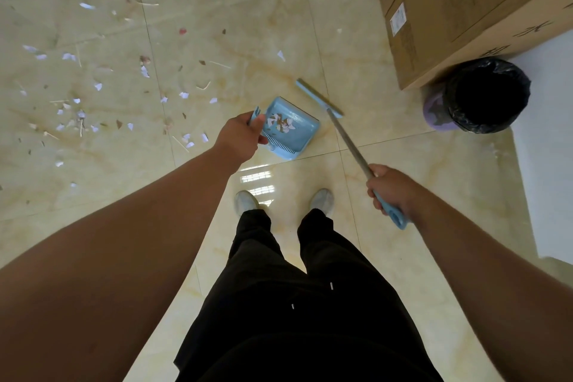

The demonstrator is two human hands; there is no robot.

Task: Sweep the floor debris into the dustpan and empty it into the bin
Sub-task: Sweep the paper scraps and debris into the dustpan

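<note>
Left hand: fingers wrapped tight round the handle of the light-blue plastic dustpan, out at 12 o'clock from the feet.
Dustpan load: a small heap of white and brown scraps sits inside, close to the handle end; whether the pan touches the floor, cannot tell.
Right hand: clamped on the blue grip of the long metal-shafted broom, at 2 o'clock.
Broom head: the flat blue bar lies just beside the dustpan, at its 1 o'clock.
Bin: the round purple bin with black liner stands at 2 o'clock, against the brown cardboard boxes.
Floor: paper bits and twigs litter the glossy beige tiles from 9 to 11 o'clock.
</note>
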